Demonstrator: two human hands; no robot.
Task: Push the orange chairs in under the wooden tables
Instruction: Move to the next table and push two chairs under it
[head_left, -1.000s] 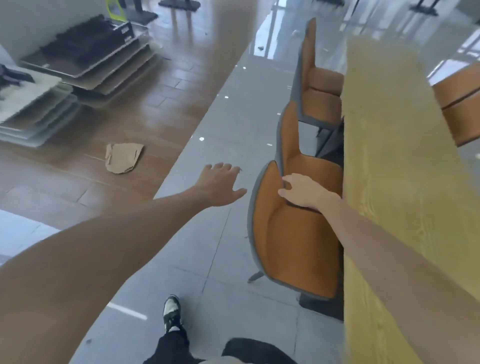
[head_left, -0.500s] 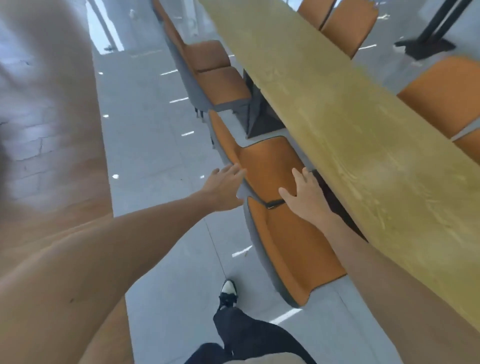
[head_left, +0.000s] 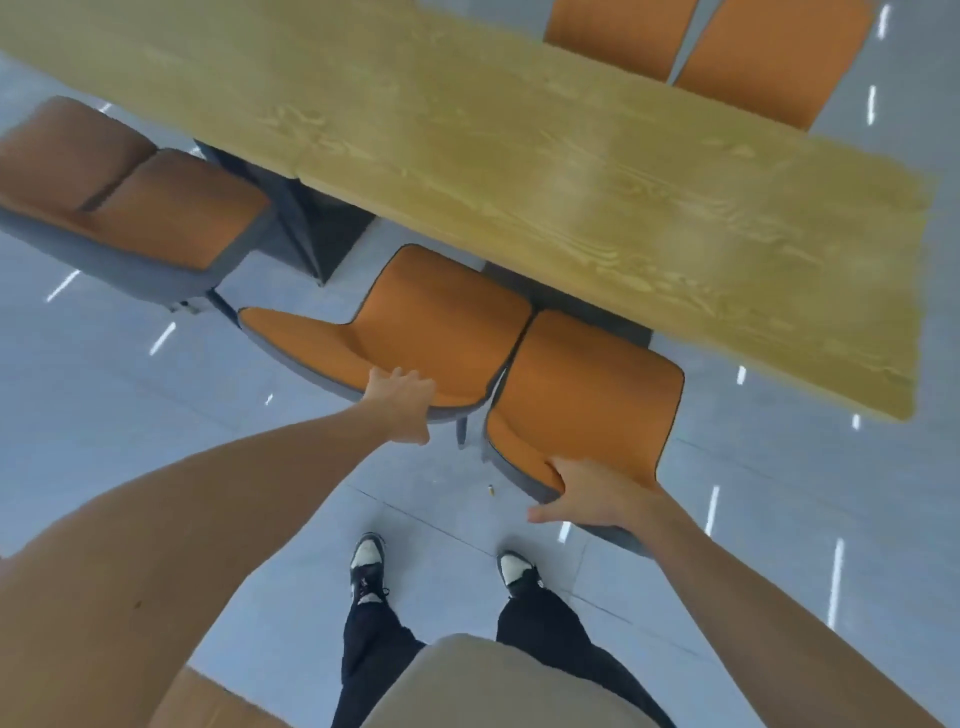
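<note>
Two hands on two orange chairs at a wooden table (head_left: 519, 171)

The left hand (head_left: 397, 402) lies flat, fingers loosely spread, on the left chair (head_left: 415, 332); the right hand (head_left: 592, 493) curls its fingers over the right chair (head_left: 587, 395). Both seats sit partly under the table edge.

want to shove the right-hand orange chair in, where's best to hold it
Grip the top edge of the chair backrest from behind, on the person's side, as the right hand does. Its back faces away from the wooden table, so pushing there drives it under.
</note>
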